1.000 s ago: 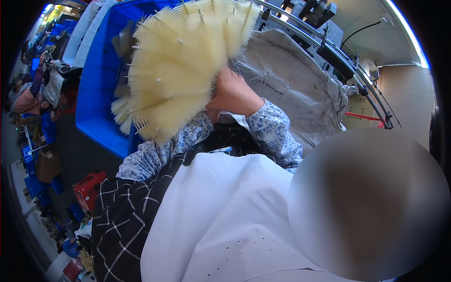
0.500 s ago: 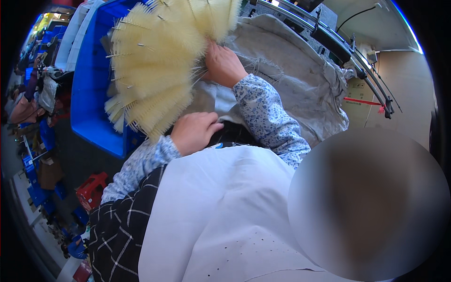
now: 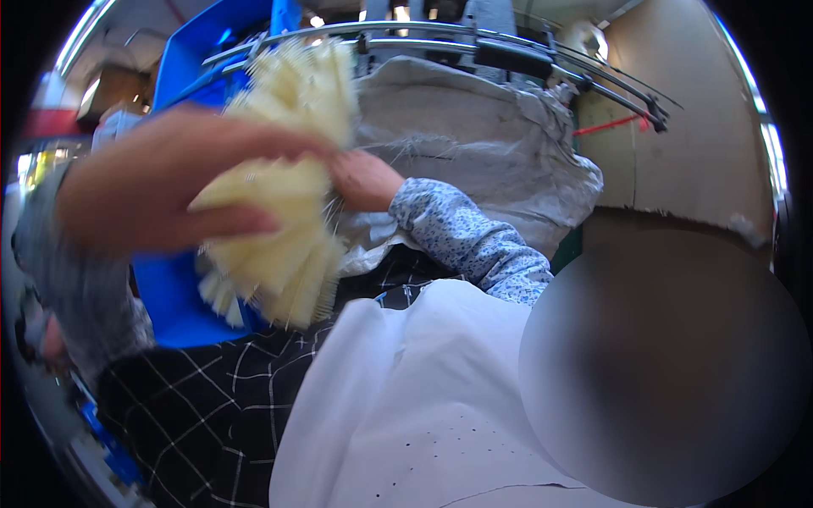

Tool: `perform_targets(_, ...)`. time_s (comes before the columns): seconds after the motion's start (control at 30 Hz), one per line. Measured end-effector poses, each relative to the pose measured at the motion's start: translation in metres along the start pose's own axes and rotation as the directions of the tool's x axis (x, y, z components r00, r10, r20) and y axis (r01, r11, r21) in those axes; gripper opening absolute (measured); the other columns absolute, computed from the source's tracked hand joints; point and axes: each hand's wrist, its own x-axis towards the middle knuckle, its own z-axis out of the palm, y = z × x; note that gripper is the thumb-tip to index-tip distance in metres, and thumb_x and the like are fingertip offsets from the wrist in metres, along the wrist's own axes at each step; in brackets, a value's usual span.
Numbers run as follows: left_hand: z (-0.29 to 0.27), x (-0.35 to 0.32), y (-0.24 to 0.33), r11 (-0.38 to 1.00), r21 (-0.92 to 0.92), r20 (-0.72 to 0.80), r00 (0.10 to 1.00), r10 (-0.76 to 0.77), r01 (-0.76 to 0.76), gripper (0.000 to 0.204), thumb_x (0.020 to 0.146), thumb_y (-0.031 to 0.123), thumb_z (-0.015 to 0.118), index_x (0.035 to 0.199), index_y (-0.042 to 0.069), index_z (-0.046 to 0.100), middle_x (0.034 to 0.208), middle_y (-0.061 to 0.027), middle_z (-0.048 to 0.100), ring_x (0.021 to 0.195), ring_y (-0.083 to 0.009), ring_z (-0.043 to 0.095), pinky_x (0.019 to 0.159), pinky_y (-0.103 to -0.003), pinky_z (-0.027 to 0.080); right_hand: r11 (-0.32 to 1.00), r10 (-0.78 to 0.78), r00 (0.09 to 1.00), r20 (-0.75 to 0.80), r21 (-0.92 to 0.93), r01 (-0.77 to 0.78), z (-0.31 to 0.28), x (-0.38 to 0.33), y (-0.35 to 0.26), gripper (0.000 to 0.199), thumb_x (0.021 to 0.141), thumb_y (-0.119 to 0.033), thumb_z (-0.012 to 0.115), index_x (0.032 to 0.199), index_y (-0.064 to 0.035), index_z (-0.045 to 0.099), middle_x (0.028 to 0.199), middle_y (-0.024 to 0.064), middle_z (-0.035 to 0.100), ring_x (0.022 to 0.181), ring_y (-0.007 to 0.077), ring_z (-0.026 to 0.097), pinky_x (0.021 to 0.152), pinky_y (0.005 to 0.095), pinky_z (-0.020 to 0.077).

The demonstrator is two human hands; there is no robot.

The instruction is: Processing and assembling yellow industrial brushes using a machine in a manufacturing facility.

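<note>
In the head view, holds the left hand [image 3: 178,178] raised close to the camera, motion-blurred, in front of the left part of a fan of cream bristle brushes [image 3: 296,193], with the forearm rising from the lower left in a smeared greyish sleeve [image 3: 93,284]. Points the left fingers to the right, back of the hand upward, and sets the thumb well apart below them, leaving a wide gap between. Overlaps the right hand [image 3: 368,180] with the fingertips in this view; cannot tell from the blur whether touching it or the bristles. Reaches up and leftward with the right forearm from the lower right, in a white sleeve with small blue flowers [image 3: 474,229], and closes the right hand around the gathered wire stems [image 3: 333,213] at the right edge of the brushes, partly hidden behind the left fingers. Shows the brushes as a bunch splayed out leftward from that grip, pale yellow, dense and fringed at the edges, soft with blur and cut in two by the hand in front. Places the bunch between a blue plastic bin [image 3: 174,300] on the left and a rumpled grey cloth [image 3: 474,127] on the right, overlapping the bin, beneath metal rods [image 3: 423,30] and just above black checked fabric [image 3: 212,406]; cannot tell whether resting on the bin.
</note>
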Motion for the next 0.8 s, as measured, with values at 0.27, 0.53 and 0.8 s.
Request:
perform_targets(0.27, 0.017, 0.204, -0.093, 0.829, 0.559, 0.454, 0.837, -0.306, 0.000, 0.072, 0.068, 0.051, 0.052, 0.121, 0.007, 0.031, 0.110, -0.0194, 0.045, 0.105, -0.0298, 0.041, 0.088, -0.036, 0.033, 0.998, 0.018, 0.998, -0.060, 0.062, -0.015, 0.000, -0.010, 0.006, 0.076, 0.050, -0.019, 0.067, 0.113, 0.0051, 0.033, 0.101, 0.0179, 0.045, 0.098, 0.0291, 0.040, 0.086, 0.0342, 0.0308)
perform_targets(0.53, 0.038, 0.180, -0.145, 0.792, 0.568, 0.473, 0.699, -0.536, 0.224, 0.078, 0.063, 0.067, 0.041, 0.119, 0.013, 0.037, 0.112, -0.0176, 0.045, 0.105, -0.0318, 0.042, 0.090, -0.039, 0.030, 1.000, 0.016, 0.977, -0.211, 0.008, -0.015, -0.053, -0.062, 0.016, 0.080, 0.050, -0.028, 0.071, 0.117, -0.0048, 0.036, 0.109, 0.0133, 0.044, 0.103, 0.0269, 0.042, 0.090, 0.0361, 0.0323)
perform_targets(0.8, 0.060, 0.140, -0.124, 0.799, 0.464, 0.224, 0.822, -0.524, 0.382, 0.070, 0.063, 0.063, 0.047, 0.113, 0.014, 0.045, 0.113, -0.0117, 0.044, 0.104, -0.0308, 0.041, 0.088, -0.037, 0.031, 0.218, 0.846, 0.248, -0.472, -0.117, -0.969, -0.125, -0.267, 0.276, 0.029, 0.081, -0.018, 0.040, 0.103, 0.0006, 0.044, 0.086, 0.0127, 0.056, 0.079, 0.0229, 0.055, 0.068, 0.0313, 0.0425)
